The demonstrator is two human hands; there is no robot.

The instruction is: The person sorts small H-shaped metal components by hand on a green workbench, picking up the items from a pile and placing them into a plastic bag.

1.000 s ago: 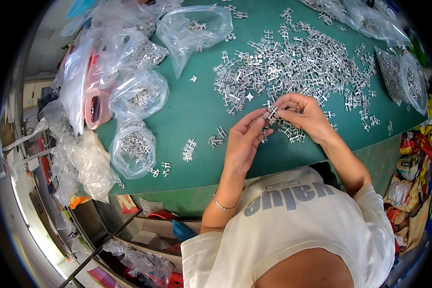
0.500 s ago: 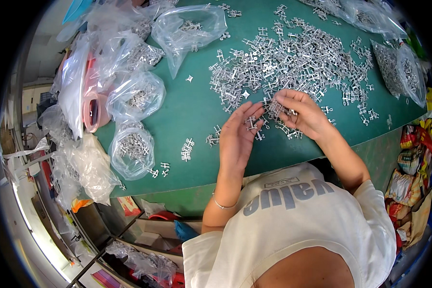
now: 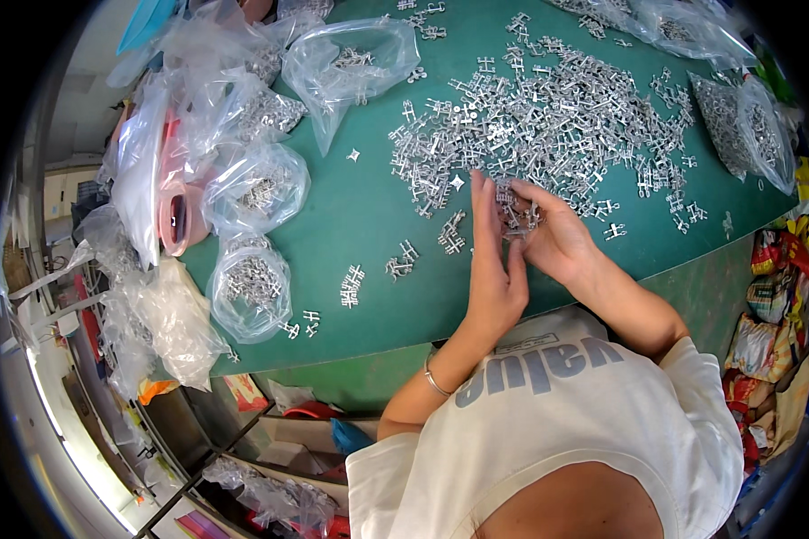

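Observation:
In front of me my two hands come together at the near edge of a large heap of small silver H-shaped metal parts [image 3: 557, 99]. My right hand [image 3: 555, 235] is cupped round a small bunch of these metal parts [image 3: 516, 216]. My left hand [image 3: 496, 269] stands on edge beside the bunch, its fingers stretched out and its palm turned toward the right hand. The palm side of the left hand is hidden. Left of it, a small cluster of parts [image 3: 452, 232] and another little group [image 3: 403, 260] lie on the green table.
Open clear plastic bags of metal parts [image 3: 250, 278] line the table's left side, near a pink container [image 3: 182, 216]. Another filled bag [image 3: 753, 130] lies at the right edge. A short row of parts [image 3: 351, 286] and a star-shaped piece [image 3: 353, 154] lie on the green tabletop [image 3: 333, 234].
My left hand has moved right and turned on edge against the right hand's bunch. A cluster of parts now shows on the table where the left fingers were.

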